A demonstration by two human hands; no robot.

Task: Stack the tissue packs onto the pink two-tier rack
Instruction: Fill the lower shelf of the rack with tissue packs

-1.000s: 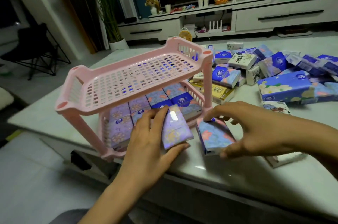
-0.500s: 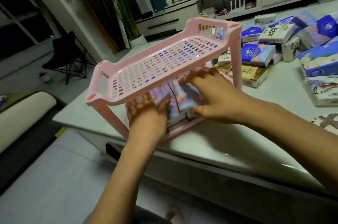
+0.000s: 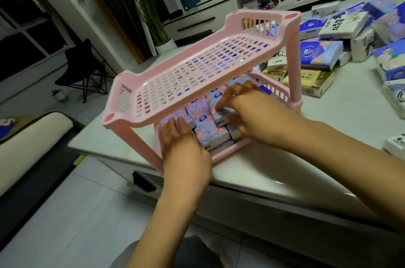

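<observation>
Pink two-tier rack (image 3: 219, 66) stands at the counter's (image 3: 285, 169) front left corner, its lower tier filled with tissue packs (image 3: 210, 134). Left hand (image 3: 182, 143), fingers flat, presses the front row, likely to level it. Right hand (image 3: 249, 114) fingers curl round a top pack (image 3: 220, 115), apparently seating it. Loose packs (image 3: 320, 53) lie toward the right edge.

The pink two-tier rack (image 3: 197, 75) stood upright at the near corner of the worktop (image 3: 263, 169), its slotted upper tier bare. Lavender and blue floral tissue packs (image 3: 210, 134) lay flat, crowded edge to edge in the lower tier. Loose packs (image 3: 320, 53) lay heaped on the worktop to its right.
</observation>
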